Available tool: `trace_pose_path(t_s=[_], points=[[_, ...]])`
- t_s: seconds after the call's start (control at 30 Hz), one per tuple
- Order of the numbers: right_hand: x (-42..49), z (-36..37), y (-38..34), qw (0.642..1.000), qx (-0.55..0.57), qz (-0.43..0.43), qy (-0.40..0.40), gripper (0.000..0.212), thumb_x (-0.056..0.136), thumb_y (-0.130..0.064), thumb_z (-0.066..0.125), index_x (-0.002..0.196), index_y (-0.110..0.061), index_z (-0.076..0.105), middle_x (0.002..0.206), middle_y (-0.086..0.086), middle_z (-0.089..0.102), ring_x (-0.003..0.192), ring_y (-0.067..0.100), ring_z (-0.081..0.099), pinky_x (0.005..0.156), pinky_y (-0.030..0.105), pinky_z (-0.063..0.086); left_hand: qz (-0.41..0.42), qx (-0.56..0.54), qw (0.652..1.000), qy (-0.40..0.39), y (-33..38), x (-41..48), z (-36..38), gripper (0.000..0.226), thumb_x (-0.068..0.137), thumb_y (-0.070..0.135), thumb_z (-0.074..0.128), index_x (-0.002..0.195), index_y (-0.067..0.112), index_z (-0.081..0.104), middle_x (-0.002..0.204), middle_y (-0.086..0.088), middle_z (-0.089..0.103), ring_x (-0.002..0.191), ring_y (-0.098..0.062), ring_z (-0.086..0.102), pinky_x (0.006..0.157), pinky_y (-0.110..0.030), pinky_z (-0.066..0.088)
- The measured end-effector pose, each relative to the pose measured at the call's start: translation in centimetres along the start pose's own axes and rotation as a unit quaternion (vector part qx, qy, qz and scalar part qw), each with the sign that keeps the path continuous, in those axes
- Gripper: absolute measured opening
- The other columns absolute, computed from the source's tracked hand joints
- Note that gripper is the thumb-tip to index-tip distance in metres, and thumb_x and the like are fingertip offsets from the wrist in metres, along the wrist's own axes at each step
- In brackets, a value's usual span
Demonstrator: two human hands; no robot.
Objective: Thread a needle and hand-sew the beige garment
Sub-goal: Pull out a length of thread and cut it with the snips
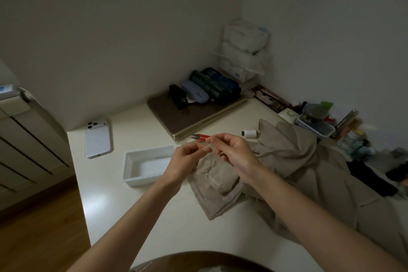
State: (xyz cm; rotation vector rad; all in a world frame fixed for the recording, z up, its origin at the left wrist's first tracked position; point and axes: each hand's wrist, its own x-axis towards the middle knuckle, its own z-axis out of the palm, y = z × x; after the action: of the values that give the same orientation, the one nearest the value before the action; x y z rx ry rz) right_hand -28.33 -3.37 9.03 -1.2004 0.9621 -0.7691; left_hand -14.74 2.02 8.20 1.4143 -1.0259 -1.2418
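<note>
While we've got both hands up over the table (106, 183), this is pretty clearly the threading step, so here's how we'd go about it. Working from the left: the white tray (148, 165) sits just beside our left hand (187, 158). Its thumb and forefinger are pinched tight on something thin and pale. We'd guess that's the needle (208, 145), though honestly it's too small and the light's too dim to be sure. Our right hand (234, 153) meets it fingertip to fingertip, also pinching, which by that same guess would be the thread end, with the other fingers loosely curled. To do this well we'd hold the needle dead steady and pinch the thread so only a tiny stub pokes out. Then we'd bring the thread to the eye rather than stab at it. Resting our wrists on the cloth would cut the wobble, and more light wouldn't hurt. If the end frays, the red snips (199, 137) are lying just behind our fingers for a fresh cut, and the white spool (250, 133) is a bit further right. The beige garment (287, 168) lies rumpled on the table, under our hands and spreading off to the right. It's soft woven stuff with folded seams, and we'd say the sewing on it hasn't begun.
</note>
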Motion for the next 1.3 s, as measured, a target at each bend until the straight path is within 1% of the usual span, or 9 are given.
trace_pose_path(t_s=[0.13, 0.33, 0.5, 0.63, 0.77, 1.0, 1.17, 1.23, 1.3], points=[[-0.1, -0.8, -0.4, 0.998, 0.016, -0.003, -0.053, 0.01, 0.093, -0.013, 0.055, 0.088, -0.012, 0.064, 0.081, -0.005, 0.068, 0.058, 0.0, 0.055, 0.053, 0.013, 0.044, -0.024, 0.005, 1.0, -0.017, -0.1, -0.1, 0.2, 0.023, 0.093, 0.008, 0.05, 0.072, 0.013, 0.056, 0.05, 0.009, 0.028, 0.045, -0.006, 0.021, 0.042, -0.016, 0.019], [-0.3, -2.2, -0.6, 0.989, -0.069, 0.039, -0.126, 0.007, 0.091, -0.004, 0.057, 0.094, -0.004, 0.064, 0.078, 0.006, 0.067, 0.064, 0.009, 0.066, 0.06, 0.018, 0.054, -0.022, 0.006, 1.0, -0.007, -0.2, 0.1, 0.2, 0.036, 0.093, 0.006, 0.039, 0.06, 0.019, 0.033, 0.05, 0.011, 0.025, 0.046, -0.007, 0.017, 0.04, -0.016, 0.018], [-0.8, -2.7, 0.0, 0.98, -0.115, 0.092, -0.132, 0.009, 0.092, -0.007, 0.057, 0.099, -0.007, 0.063, 0.08, 0.006, 0.068, 0.068, 0.01, 0.068, 0.065, 0.021, 0.054, 0.11, 0.146, 0.983, -0.009, 0.0, 0.3, 0.1, 0.021, 0.095, 0.009, 0.049, 0.074, 0.008, 0.052, 0.055, 0.015, 0.045, 0.052, 0.0, 0.037, 0.051, -0.013, 0.031], [-1.4, -2.5, 0.2, 0.975, -0.129, 0.104, -0.148, 0.009, 0.093, -0.008, 0.056, 0.093, -0.011, 0.065, 0.079, 0.003, 0.069, 0.072, 0.011, 0.069, 0.069, 0.022, 0.054, 0.134, 0.206, 0.969, -0.03, 0.1, 1.0, 0.2, 0.02, 0.095, 0.016, 0.055, 0.08, 0.002, 0.056, 0.066, 0.024, 0.055, 0.061, 0.003, 0.044, 0.059, -0.013, 0.033], [-1.9, -2.3, 0.0, 0.975, -0.118, 0.092, -0.167, 0.011, 0.093, -0.007, 0.056, 0.093, -0.009, 0.067, 0.079, 0.003, 0.069, 0.072, 0.01, 0.068, 0.069, 0.022, 0.055, 0.136, 0.261, 0.954, -0.063, 0.4, 1.9, 0.1, 0.017, 0.094, 0.023, 0.056, 0.078, 0.022, 0.059, 0.078, 0.008, 0.049, 0.067, -0.004, 0.042, 0.062, -0.017, 0.032], [-2.3, -2.1, -0.3, 0.982, -0.083, 0.064, -0.156, 0.014, 0.094, -0.012, 0.054, 0.093, -0.011, 0.068, 0.082, 0.001, 0.066, 0.075, 0.007, 0.064, 0.073, 0.021, 0.054, 0.123, 0.247, 0.96, -0.057, 1.2, 2.6, 0.0, 0.018, 0.093, 0.021, 0.059, 0.075, 0.025, 0.06, 0.084, 0.0, 0.053, 0.065, -0.003, 0.041, 0.061, -0.015, 0.034], [-2.0, -1.9, 0.0, 0.983, -0.129, 0.084, -0.104, 0.009, 0.093, -0.017, 0.058, 0.093, -0.02, 0.067, 0.079, -0.012, 0.063, 0.075, 0.001, 0.058, 0.067, 0.014, 0.047, 0.081, 0.178, 0.979, -0.051, 0.3, 2.2, -0.1, 0.018, 0.092, 0.022, 0.06, 0.074, 0.018, 0.062, 0.067, 0.006, 0.052, 0.063, -0.008, 0.042, 0.057, -0.014, 0.033], [-2.0, -1.8, 0.1, 0.981, -0.137, 0.095, -0.099, 0.009, 0.092, -0.018, 0.059, 0.092, -0.02, 0.068, 0.072, -0.015, 0.061, 0.07, 0.001, 0.054, 0.065, 0.013, 0.045, 0.085, 0.224, 0.971, -0.025, -0.3, 2.6, -0.3, 0.012, 0.091, 0.023, 0.061, 0.082, 0.016, 0.065, 0.08, 0.003, 0.057, 0.074, -0.01, 0.049, 0.066, -0.018, 0.039], [-2.0, -1.5, 0.3, 0.984, -0.114, 0.101, -0.089, 0.01, 0.092, -0.018, 0.059, 0.092, -0.019, 0.069, 0.064, -0.013, 0.055, 0.065, 0.003, 0.049, 0.063, 0.015, 0.043, 0.096, 0.289, 0.95, 0.072, -1.1, 3.0, -0.5, 0.005, 0.089, 0.021, 0.064, 0.094, 0.023, 0.066, 0.101, 0.0, 0.057, 0.098, -0.016, 0.053, 0.086, -0.029, 0.045]])
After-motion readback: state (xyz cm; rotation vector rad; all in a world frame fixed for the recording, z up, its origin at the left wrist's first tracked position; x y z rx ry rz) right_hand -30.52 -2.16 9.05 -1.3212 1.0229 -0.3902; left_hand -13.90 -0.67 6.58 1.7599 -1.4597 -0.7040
